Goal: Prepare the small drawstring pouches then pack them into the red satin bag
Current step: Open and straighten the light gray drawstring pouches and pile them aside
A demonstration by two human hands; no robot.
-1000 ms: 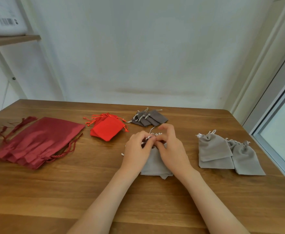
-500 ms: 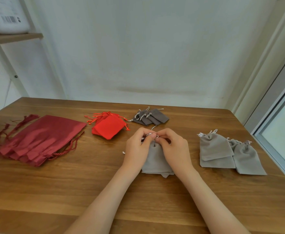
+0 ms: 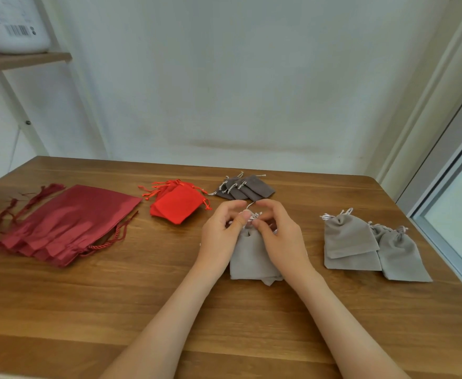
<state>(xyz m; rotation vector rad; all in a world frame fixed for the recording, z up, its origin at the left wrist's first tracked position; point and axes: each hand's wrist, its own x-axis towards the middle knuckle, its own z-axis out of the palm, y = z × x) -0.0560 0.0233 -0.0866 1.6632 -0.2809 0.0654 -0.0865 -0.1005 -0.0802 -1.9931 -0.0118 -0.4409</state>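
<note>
A light grey drawstring pouch (image 3: pixel 249 255) lies mid-table with its neck gathered. My left hand (image 3: pixel 220 236) and my right hand (image 3: pixel 281 236) pinch its pale drawstrings (image 3: pixel 253 216) at the neck, fingers meeting above it. Several dark red satin bags (image 3: pixel 68 222) lie fanned at the left. A small stack of bright red pouches (image 3: pixel 177 205) sits behind my left hand. Small dark grey pouches (image 3: pixel 247 187) lie at the back. Three cinched light grey pouches (image 3: pixel 361 242) rest at the right.
The wooden table (image 3: pixel 115 310) ends at a window frame (image 3: pixel 448 209) on the right and a white wall behind. A wooden shelf (image 3: pixel 24 60) with a white labelled object (image 3: pixel 13 26) hangs at the upper left.
The pouch neck has gone from open to gathered tight. My hands drew closer together at the strings, which now loop up between my fingertips.
</note>
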